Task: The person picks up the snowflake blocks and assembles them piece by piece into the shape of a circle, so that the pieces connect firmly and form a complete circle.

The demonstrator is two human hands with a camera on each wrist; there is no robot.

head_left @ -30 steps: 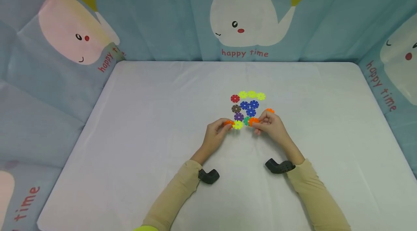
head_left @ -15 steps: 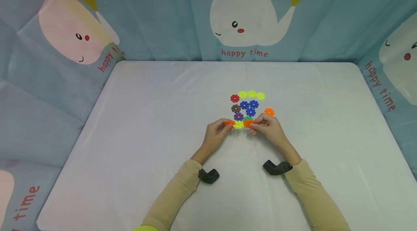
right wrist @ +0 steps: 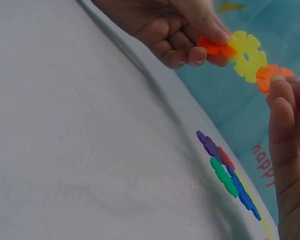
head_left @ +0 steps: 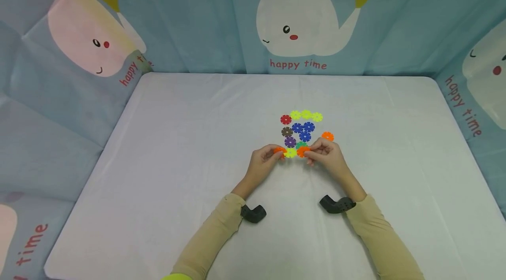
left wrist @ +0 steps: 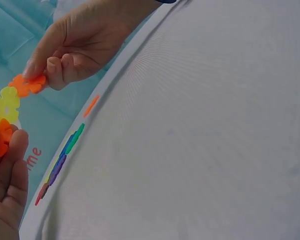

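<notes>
My left hand (head_left: 262, 160) pinches an orange flower-shaped disc (head_left: 278, 150) with slots round its edge. A yellow disc (right wrist: 247, 56) is attached to that one and sticks out to the right of the fingertips. Between thumb and fingers, my right hand (head_left: 330, 157) holds a second orange disc (head_left: 303, 152). Its edge meets the yellow disc's right edge in both wrist views; whether their slots are engaged, I cannot tell. All three are held above the table, as the wrist views show. Just behind the hands lies a green disc (head_left: 301, 144), partly hidden in the head view.
On the white table (head_left: 189, 139), more discs lie beyond the hands: red (head_left: 286, 120), brown (head_left: 287, 131), purple (head_left: 290, 142), several blue (head_left: 305, 136) and several yellow ones (head_left: 306, 114). Past the right hand is a loose orange disc (head_left: 327, 136). A blue whale-print curtain (head_left: 221, 21) borders the table.
My right hand has moved left and slightly nearer, bringing its orange disc up to the yellow disc. The left hand has stayed nearly still. The loose orange disc shows more fully.
</notes>
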